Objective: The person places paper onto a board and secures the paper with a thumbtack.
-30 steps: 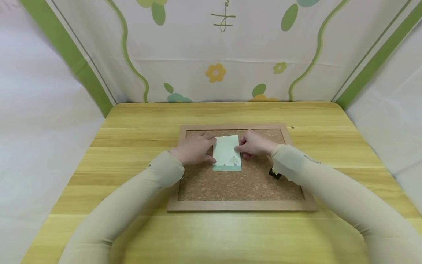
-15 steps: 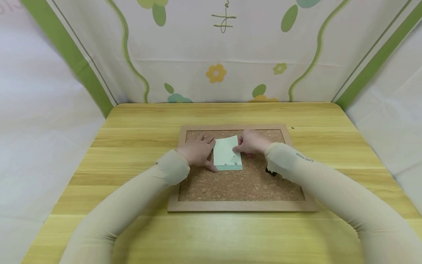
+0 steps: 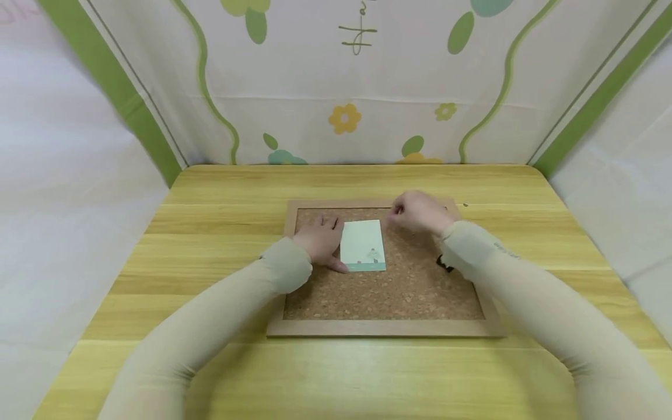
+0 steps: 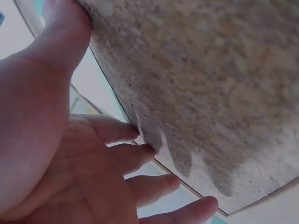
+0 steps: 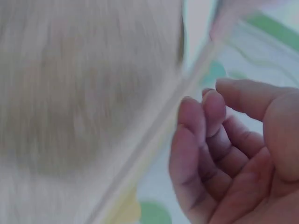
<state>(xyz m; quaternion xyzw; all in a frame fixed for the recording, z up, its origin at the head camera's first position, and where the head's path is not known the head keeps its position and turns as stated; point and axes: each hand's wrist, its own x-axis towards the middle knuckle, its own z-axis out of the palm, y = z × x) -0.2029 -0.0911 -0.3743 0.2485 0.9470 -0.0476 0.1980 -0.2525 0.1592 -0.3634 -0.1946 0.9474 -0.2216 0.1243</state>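
Note:
A pale green sheet of notepaper (image 3: 362, 242), with a darker band and a small printed picture at its lower edge, lies on the cork board (image 3: 388, 297). My left hand (image 3: 321, 240) rests along the sheet's left edge, thumb at the lower corner and fingers spread. In the left wrist view those fingers (image 4: 140, 158) are extended, their tips at the paper's edge. Right of and above the sheet, apart from it, is my right hand (image 3: 420, 211). Its fingers (image 5: 191, 149) are loosely curled, thumb near the index finger; nothing shows between them.
A light wooden frame (image 3: 385, 328) borders the cork. The board lies on a wood-grain table (image 3: 210, 251). Behind the table hangs a white cloth (image 3: 394, 76) with flower prints. A small dark speck (image 3: 465, 205) lies beyond the board's upper right corner.
My right hand has let go of the sheet's right edge and moved up and right. The sheet's lifted upper right corner now lies flatter. My left hand has shifted slightly right.

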